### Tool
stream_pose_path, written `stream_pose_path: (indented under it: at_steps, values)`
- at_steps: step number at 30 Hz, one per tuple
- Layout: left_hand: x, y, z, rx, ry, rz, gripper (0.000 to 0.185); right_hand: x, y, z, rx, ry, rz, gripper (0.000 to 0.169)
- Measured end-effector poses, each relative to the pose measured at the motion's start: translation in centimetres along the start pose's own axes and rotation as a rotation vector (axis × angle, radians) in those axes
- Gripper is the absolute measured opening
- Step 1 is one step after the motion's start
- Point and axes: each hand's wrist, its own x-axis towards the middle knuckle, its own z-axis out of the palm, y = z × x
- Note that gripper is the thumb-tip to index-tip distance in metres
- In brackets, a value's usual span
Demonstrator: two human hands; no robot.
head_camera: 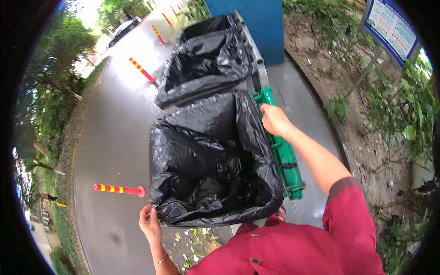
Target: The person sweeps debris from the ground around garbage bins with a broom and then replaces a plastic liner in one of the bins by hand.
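Observation:
A large wheeled bin stands before me, lined with a black plastic bag folded over its rim. The bag hangs open, with dark creases inside. At its near left corner my left hand pinches the edge of the plastic between thumb and fingers. My right hand is closed at the green handle bar along the bin's right side, beside the bag's rim. The fingertips of that hand are partly hidden. Directly beyond stands a second bin, its black bag also spread over the rim.
A blue panel rises behind the far bin. Red and yellow bollards line the wet road at left. A curb borders planted soil on the right, where a sign board with writing stands. A dark car is far off.

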Motion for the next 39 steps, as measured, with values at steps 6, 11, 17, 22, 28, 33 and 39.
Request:
stream_pose_path:
  at_steps: [6, 11, 17, 22, 28, 33, 39]
  values:
    - [3.4, -4.6, 0.4, 0.002, 0.005, -0.078, 0.025, 1.4, -2.6, 2.2, -0.285, -0.180, 0.169, 0.020]
    - [5.4, -5.7, 1.0, -0.062, -0.044, -0.187, 0.033, 1.7, -3.9, 2.9, -0.348, -0.035, 0.178, 0.025]
    - [6.2, -7.4, 0.4, -0.060, -0.065, -0.210, 0.031, 2.1, -2.8, 2.9, -0.285, -0.061, 0.238, 0.033]
    - [6.7, -9.6, -1.3, -0.278, -0.117, -0.371, 0.034, 0.2, -7.9, 4.5, -0.496, -0.026, -0.197, 0.040]
    - [5.8, -9.2, 1.1, -0.204, -0.168, -0.237, 0.034, -1.8, -18.5, 16.2, -0.178, -0.367, -0.542, 0.060]
    - [5.9, -7.9, 0.8, -0.006, -0.150, -0.088, 0.039, -0.6, -10.0, 23.0, 0.093, -0.389, -0.440, 0.045]
    - [6.0, -7.2, 0.8, 0.053, -0.180, -0.092, 0.040, -2.3, -0.2, 25.4, -0.202, -0.522, 0.488, 0.043]
